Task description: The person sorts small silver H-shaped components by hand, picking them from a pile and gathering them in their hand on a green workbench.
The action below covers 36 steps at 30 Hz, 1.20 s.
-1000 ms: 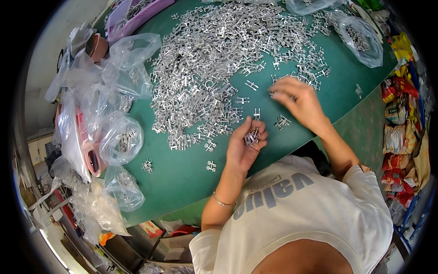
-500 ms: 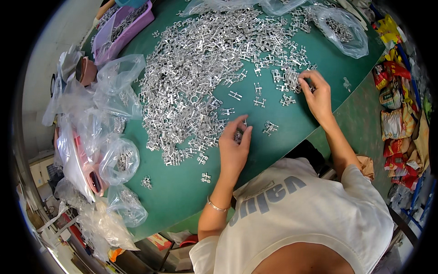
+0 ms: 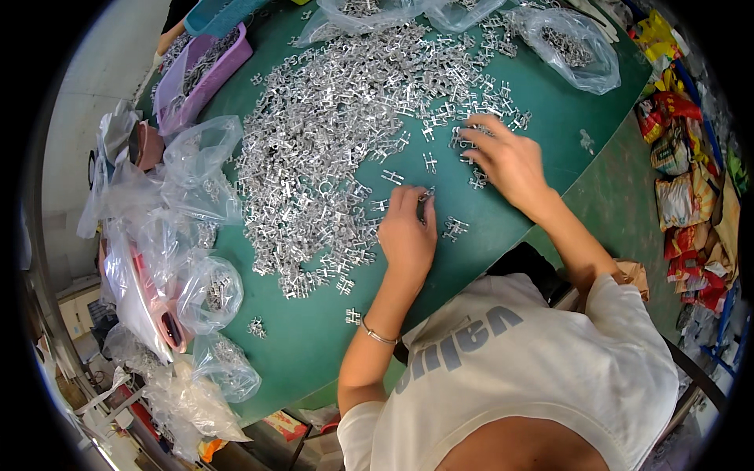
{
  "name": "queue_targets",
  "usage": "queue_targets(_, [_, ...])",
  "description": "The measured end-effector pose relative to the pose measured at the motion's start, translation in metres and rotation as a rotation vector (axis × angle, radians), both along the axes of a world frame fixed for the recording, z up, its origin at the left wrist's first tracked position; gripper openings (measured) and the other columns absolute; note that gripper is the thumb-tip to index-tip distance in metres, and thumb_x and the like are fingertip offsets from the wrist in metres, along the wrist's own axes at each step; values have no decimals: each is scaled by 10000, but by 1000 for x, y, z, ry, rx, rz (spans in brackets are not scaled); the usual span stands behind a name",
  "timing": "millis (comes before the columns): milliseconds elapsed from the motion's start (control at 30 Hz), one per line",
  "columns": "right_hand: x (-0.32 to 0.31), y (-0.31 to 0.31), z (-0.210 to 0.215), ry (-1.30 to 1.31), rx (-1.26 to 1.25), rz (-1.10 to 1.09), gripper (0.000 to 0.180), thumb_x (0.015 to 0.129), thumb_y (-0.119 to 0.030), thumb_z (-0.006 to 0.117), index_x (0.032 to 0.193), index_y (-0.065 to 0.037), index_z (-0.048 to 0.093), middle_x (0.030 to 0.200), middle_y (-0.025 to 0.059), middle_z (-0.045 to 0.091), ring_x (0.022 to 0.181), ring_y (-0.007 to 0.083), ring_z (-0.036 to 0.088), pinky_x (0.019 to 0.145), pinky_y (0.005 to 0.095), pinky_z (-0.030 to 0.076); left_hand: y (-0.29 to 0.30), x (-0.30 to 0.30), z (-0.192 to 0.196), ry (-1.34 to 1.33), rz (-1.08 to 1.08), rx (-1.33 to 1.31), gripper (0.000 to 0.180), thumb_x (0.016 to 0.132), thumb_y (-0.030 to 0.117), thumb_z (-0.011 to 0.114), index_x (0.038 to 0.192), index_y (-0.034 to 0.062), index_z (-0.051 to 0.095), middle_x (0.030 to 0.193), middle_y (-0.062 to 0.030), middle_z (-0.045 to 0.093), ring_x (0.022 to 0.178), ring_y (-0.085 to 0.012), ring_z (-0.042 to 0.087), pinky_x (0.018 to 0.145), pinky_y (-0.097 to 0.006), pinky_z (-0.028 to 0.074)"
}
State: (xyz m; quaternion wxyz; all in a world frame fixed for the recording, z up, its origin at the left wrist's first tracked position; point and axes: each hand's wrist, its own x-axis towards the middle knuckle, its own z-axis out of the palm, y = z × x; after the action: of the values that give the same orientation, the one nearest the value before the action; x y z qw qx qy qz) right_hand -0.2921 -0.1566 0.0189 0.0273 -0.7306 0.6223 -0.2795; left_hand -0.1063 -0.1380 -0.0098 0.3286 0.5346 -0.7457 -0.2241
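A broad heap of small silver metal pieces (image 3: 314, 149), some H-shaped and some ringed, covers the middle of the green tabletop (image 3: 314, 353). My left hand (image 3: 408, 235) is curled at the heap's right edge, closed on a few of these pieces; a bit of metal shows by its fingertips, the rest is hidden in the palm. Farther right, my right hand (image 3: 506, 161) reaches over a loose cluster of the same pieces (image 3: 477, 179), its fingers bent and apart, tips at the cluster. A small group of pieces (image 3: 454, 228) lies between the hands and the near edge.
Clear plastic bags (image 3: 208, 290) with metal pieces line the table's left side. A purple basket (image 3: 200, 78) of pieces and a blue basket (image 3: 224, 12) stand at the far left. Another filled bag (image 3: 569, 51) lies far right. Colourful packages (image 3: 683, 196) are beyond the right edge.
My right hand has moved left and its fingers have spread over the loose cluster. My left hand has shifted slightly, its fingers now pointing farther up the table. The view has tilted a little.
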Motion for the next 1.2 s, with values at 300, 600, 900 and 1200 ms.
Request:
queue_targets(300, [3,-28,-2,-458,154,10,94,781,-124,616,814,-37,623,734,40,578,555,183,527,487,307,401,3,14,10,344,44,164,132,727,26,630,849,70,602,912,-40,548,575,-180,559,496,-300,438])
queue_targets(600, [9,-2,1,-1654,896,-53,96,860,-148,566,859,-54,587,552,-71,437,392,13,238,350,190,170,-2,6,1,-157,82,-23,184,751,57,625,934,70,622,890,-47,532,558,-204,538,487,-305,427])
queue_targets(900, [27,20,-16,-952,445,196,79,803,-78,605,851,-17,620,691,18,566,467,69,429,414,225,318,14,16,15,529,-22,713,130,781,70,605,883,-10,619,732,-121,617,558,-179,564,531,-263,431])
queue_targets(1200, [-11,-11,-8,35,110,-29,211,726,-198,665,905,-94,622,962,18,565,619,253,583,553,351,460,17,29,15,-118,-34,268,105,761,127,634,843,63,619,759,-90,591,607,-270,585,540,-352,453])
